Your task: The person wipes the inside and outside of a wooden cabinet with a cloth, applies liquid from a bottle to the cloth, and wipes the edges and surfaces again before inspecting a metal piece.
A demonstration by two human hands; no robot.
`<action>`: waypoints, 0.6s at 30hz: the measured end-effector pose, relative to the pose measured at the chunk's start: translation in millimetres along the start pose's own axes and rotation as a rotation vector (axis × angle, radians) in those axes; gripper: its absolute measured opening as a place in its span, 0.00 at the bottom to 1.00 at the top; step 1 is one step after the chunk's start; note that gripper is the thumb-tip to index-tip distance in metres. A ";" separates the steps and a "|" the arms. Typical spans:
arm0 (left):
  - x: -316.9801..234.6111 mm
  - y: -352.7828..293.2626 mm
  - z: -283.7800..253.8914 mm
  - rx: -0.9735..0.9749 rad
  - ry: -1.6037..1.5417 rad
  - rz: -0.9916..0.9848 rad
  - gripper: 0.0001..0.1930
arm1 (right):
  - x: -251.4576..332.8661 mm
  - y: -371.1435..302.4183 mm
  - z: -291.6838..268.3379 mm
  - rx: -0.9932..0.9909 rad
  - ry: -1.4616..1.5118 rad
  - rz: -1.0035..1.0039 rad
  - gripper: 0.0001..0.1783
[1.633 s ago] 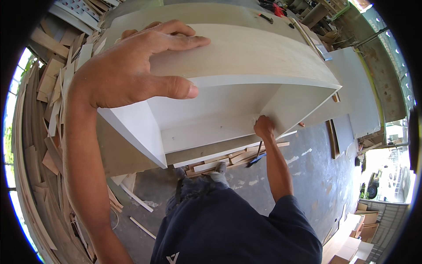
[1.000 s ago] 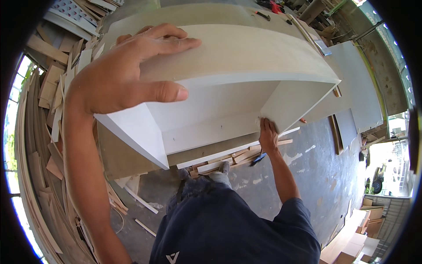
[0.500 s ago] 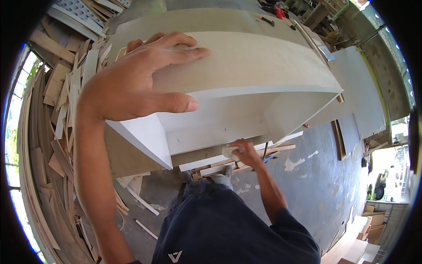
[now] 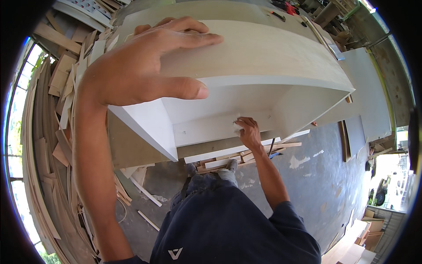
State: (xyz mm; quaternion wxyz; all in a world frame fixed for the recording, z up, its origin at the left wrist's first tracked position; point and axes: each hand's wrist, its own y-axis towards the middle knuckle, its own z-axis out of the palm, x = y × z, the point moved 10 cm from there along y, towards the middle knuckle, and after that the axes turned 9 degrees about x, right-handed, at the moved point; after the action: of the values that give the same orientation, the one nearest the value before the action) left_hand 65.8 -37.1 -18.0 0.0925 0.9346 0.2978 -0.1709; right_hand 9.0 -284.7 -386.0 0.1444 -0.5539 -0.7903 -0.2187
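Note:
A white-lined wooden cabinet box [image 4: 263, 55] stands before me with its open side facing me. Across its plain upper panel rests my left hand [image 4: 149, 66], fingers spread and thumb along the front edge, holding nothing. Inside the opening, my right hand [image 4: 249, 132] is closed around a crumpled white cloth [image 4: 237, 128], which is against or close to the inner white panel [image 4: 202, 130]. Part of the cloth is hidden by the fingers. Small marks show on that inner panel.
Wood strips and offcuts [image 4: 48, 176] are heaped along the left. More strips [image 4: 220, 162] lie on the floor by my feet. A utility knife [image 4: 278, 16] is on the table behind the box. Grey boards [image 4: 367, 88] stand at right, beside the worn grey floor [image 4: 307, 176].
My right hand with the cloth has moved up and slightly right, from the lower edge of the opening onto the inner panel. My left hand stays on the upper panel; the view has shifted slightly.

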 end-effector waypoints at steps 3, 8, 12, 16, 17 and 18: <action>-0.9 1.3 -5.9 -0.024 0.063 -0.035 0.42 | 8.0 -32.6 -13.3 -0.058 -0.098 0.130 0.24; -9.7 4.0 -3.2 -0.013 0.037 0.001 0.41 | 79.2 -23.5 50.1 -0.095 0.022 -0.032 0.23; -1.0 5.3 -0.8 0.005 0.033 -0.002 0.41 | 162.6 7.4 94.9 0.024 0.081 -0.235 0.25; 0.8 -4.0 -6.0 -0.014 0.031 -0.008 0.40 | 115.3 -5.0 62.8 0.006 0.043 -0.159 0.23; -3.9 -1.8 -6.4 -0.011 -0.001 0.012 0.40 | 76.9 -16.1 47.5 -0.068 -0.007 -0.113 0.22; -2.3 -1.3 -3.9 -0.012 -0.003 0.001 0.40 | 49.7 -25.3 25.2 -0.110 -0.124 -0.003 0.21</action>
State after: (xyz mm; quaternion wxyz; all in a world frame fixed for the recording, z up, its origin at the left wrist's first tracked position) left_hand 64.3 -36.2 -13.6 0.0984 0.9339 0.2983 -0.1706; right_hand -31.5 -238.9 -389.1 0.0642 -0.5721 -0.7855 -0.2271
